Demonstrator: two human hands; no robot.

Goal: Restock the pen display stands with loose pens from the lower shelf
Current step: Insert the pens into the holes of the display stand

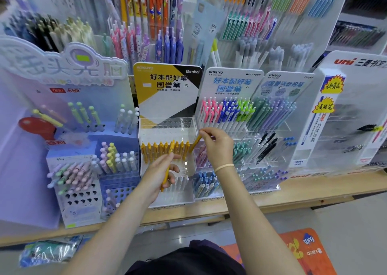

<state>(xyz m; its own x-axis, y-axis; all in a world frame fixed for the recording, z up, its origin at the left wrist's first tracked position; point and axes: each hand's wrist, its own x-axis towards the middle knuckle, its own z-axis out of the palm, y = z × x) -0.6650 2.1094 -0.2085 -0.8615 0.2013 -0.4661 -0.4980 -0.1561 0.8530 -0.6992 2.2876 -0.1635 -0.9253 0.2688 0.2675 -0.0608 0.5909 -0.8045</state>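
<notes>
A clear acrylic pen stand (167, 126) with a yellow and black header card stands at the middle of the shelf. A row of yellow pens (161, 149) fills its middle tier; the top tier's holes are bare. My left hand (161, 174) grips one or more yellow pens (166, 176) upright in front of the stand. My right hand (217, 145) pinches another yellow pen (195, 142), tilted, its lower end at the right end of the yellow row.
A purple stand (88, 170) with pastel pens is at the left. Clear stands (251, 115) with pink, blue, green and dark pens are at the right, then a white uni display (345, 111). A wooden shelf edge (209, 212) runs below. An orange mat (303, 251) lies on the floor.
</notes>
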